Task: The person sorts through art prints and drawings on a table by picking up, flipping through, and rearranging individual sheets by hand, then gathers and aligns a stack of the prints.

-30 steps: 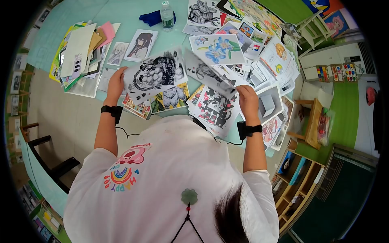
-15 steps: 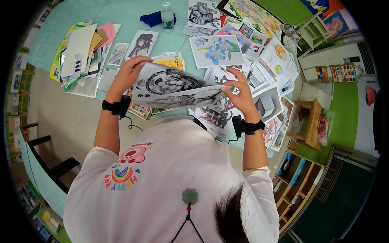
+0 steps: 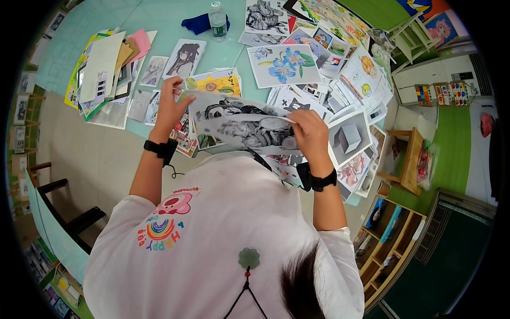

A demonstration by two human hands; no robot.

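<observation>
Black-and-white drawing sheets (image 3: pixel 247 130) are held up in front of my chest, above the table's near edge. At least two overlap, and they bow slightly. My left hand (image 3: pixel 172 109) pinches their left end between thumb and fingers. At the right end, my right hand (image 3: pixel 312 137) has its fingers closed on the sheets' upper corner. Just behind the sheets lies a yellow sunflower picture (image 3: pixel 218 83), partly covered by them. A blue flower picture (image 3: pixel 284 66) lies farther back, and a grey cube drawing (image 3: pixel 348 139) is beside my right hand.
A water bottle (image 3: pixel 218 22) stands by a dark blue cloth (image 3: pixel 195 24) at the back. A stack of papers and folders (image 3: pixel 101 72) sits on the left of the table. An anime-style girl picture (image 3: pixel 184 58) lies nearby. Many prints (image 3: pixel 364 74) are heaped on the right.
My right hand has moved down and closed on the sheets' right corner. My left hand has shifted slightly, and the sheets have tilted, showing more of the front drawing.
</observation>
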